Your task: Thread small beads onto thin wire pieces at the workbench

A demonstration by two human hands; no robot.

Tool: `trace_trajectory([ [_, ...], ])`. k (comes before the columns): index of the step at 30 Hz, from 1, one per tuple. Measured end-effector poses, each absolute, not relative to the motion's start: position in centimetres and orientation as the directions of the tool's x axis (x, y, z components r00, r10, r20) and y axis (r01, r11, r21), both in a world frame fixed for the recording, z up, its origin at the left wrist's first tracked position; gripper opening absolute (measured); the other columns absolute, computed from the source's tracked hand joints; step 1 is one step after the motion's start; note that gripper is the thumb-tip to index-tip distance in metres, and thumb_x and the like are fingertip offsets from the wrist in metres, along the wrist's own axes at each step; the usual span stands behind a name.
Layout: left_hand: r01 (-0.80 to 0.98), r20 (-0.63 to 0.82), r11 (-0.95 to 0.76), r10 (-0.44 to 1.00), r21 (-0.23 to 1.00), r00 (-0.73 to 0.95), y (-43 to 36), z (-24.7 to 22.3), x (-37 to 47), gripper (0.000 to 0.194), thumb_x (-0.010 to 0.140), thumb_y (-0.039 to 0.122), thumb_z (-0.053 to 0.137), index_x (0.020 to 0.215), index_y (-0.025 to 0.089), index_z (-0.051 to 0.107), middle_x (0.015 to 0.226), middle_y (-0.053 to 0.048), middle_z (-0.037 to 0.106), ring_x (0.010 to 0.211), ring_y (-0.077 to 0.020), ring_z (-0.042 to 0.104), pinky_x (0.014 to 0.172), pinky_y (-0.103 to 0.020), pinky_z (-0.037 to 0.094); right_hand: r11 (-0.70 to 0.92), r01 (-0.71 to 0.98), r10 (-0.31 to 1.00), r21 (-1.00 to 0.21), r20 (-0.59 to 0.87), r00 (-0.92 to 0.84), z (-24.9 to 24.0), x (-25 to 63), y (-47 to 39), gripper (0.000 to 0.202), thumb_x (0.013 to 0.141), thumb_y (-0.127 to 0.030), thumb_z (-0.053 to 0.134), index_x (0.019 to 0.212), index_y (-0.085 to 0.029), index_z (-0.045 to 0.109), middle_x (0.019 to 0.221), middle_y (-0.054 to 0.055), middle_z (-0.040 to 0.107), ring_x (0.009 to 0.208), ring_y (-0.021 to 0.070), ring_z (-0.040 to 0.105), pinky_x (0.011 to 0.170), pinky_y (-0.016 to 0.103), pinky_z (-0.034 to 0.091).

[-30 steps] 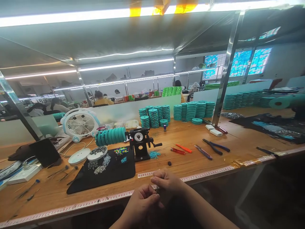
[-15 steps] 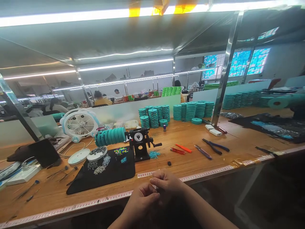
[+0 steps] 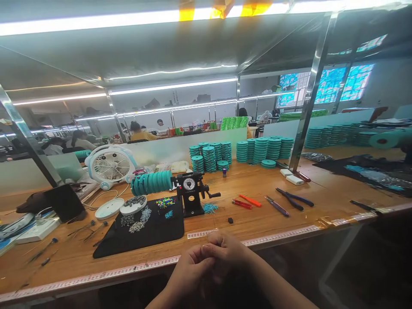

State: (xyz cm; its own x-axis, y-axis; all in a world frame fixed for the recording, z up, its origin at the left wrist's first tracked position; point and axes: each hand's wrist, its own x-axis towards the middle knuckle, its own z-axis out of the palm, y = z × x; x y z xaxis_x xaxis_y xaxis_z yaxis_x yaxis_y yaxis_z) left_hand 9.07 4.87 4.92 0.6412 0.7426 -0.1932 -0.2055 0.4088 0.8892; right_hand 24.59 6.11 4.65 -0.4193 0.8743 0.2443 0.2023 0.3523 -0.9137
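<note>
At the table's front edge my left hand (image 3: 192, 271) is closed, fingers curled and thumb pressed in. Touching it is my right hand (image 3: 231, 252), its fingers also bent and closed. Whatever may be pinched between them is hidden. Beyond the hands a small black lump (image 3: 230, 220) lies on the wood. A black hand-crank winder (image 3: 192, 200) with a dial carries a row of teal spools (image 3: 152, 183) on its left side. Thin blue pieces (image 3: 210, 208) lie beside its base. A black mat (image 3: 144, 241) holds colourful beads (image 3: 165, 202) and small metal parts (image 3: 137, 227).
Teal spool stacks (image 3: 260, 149) stand at the back. Right of the winder lie a red tool (image 3: 242, 204), an orange one (image 3: 250, 200), a slim cutter (image 3: 276, 206) and pliers (image 3: 294, 199). A white fan (image 3: 112, 166) stands back left; a measuring tape (image 3: 96, 277) runs along the edge.
My hands have drawn slightly closer together, the fingertips now meeting. The view has shifted a little, so the table items appear further right.
</note>
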Motion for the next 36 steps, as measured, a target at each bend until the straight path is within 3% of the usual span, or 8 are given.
trace_trajectory([
  [4,-0.213,-0.158,0.376,0.746,0.902,0.647,4.7,4.8,8.8,0.032,0.060,0.036,0.080,0.074,0.014,0.061,0.063,-0.002,0.059,0.054,-0.0129,0.054,0.054,-0.024,0.039,0.381,0.199,0.850,-0.903,0.257,-0.460,4.8,24.8,6.3,0.038,0.085,-0.035,0.047,0.053,-0.017,0.046,0.050,-0.006,0.033,0.050,0.0081,0.033,0.047,0.022,0.025],
  [9,-0.108,-0.173,0.292,0.785,0.950,0.595,4.5,5.3,8.4,0.030,0.058,0.029,0.078,0.058,0.016,0.051,0.053,0.004,0.050,0.050,-0.0085,0.044,0.052,-0.021,0.033,0.433,0.234,0.849,-0.871,0.307,-0.429,4.8,24.9,6.7,0.044,0.084,-0.041,0.048,0.048,-0.018,0.034,0.051,-0.007,0.027,0.050,0.0080,0.029,0.048,0.023,0.023],
  [17,-0.102,-0.180,0.329,0.721,0.939,0.669,4.9,6.5,8.7,0.024,0.067,0.027,0.073,0.085,0.011,0.069,0.074,-0.005,0.067,0.071,-0.0177,0.061,0.069,-0.027,0.043,0.438,0.299,0.862,-0.848,0.300,-0.409,5.0,24.3,5.9,0.044,0.083,-0.040,0.049,0.048,-0.018,0.035,0.050,-0.006,0.031,0.050,0.0087,0.030,0.049,0.024,0.020],
  [24,-0.128,-0.230,0.404,0.721,0.906,0.654,5.4,4.5,8.0,0.032,0.060,0.032,0.080,0.060,0.014,0.054,0.054,-0.002,0.062,0.053,-0.0134,0.059,0.054,-0.023,0.044,0.347,0.167,0.869,-0.923,0.250,-0.426,5.5,24.8,5.8,0.050,0.084,-0.052,0.046,0.049,-0.017,0.045,0.051,-0.005,0.033,0.052,0.0094,0.032,0.051,0.024,0.025],
  [28,-0.112,-0.243,0.424,0.694,0.899,0.678,4.8,5.3,7.3,0.029,0.073,0.036,0.071,0.081,0.011,0.057,0.069,-0.010,0.070,0.042,-0.0074,0.054,0.037,-0.015,0.034,0.267,0.059,0.926,-0.962,0.239,-0.291,5.2,24.8,5.9,0.053,0.079,-0.058,0.052,0.048,-0.019,0.034,0.050,-0.006,0.029,0.049,0.0086,0.026,0.047,0.025,0.021],
  [31,-0.199,-0.174,0.449,0.660,0.871,0.731,4.2,6.6,6.0,0.031,0.076,0.030,0.068,0.098,0.015,0.053,0.082,-0.013,0.071,0.056,-0.0171,0.066,0.027,-0.013,0.028,0.207,-0.036,0.971,-0.978,0.210,-0.115,5.3,24.3,4.9,0.053,0.086,-0.057,0.043,0.049,-0.021,0.028,0.045,-0.008,0.024,0.044,0.0080,0.019,0.044,0.025,0.018],
  [33,-0.319,-0.091,0.468,0.665,0.824,0.741,3.7,7.2,4.8,0.030,0.075,0.026,0.069,0.098,0.018,0.053,0.082,-0.009,0.070,0.072,-0.0232,0.069,0.028,-0.012,0.033,0.151,-0.109,0.987,-0.982,0.155,-0.028,5.7,23.7,3.6,0.051,0.087,-0.055,0.042,0.052,-0.022,0.027,0.046,-0.009,0.022,0.043,0.0078,0.016,0.042,0.025,0.015],
  [36,-0.434,-0.010,0.510,0.657,0.743,0.754,3.1,7.3,3.0,0.023,0.071,0.025,0.072,0.088,0.017,0.058,0.076,-0.005,0.065,0.062,-0.0168,0.066,0.029,-0.011,0.035,0.028,-0.230,1.000,-0.973,0.026,0.009,6.2,22.6,1.8,0.051,0.080,-0.059,0.053,0.052,-0.021,0.033,0.045,-0.009,0.022,0.042,0.0071,0.015,0.042,0.025,0.013],
])
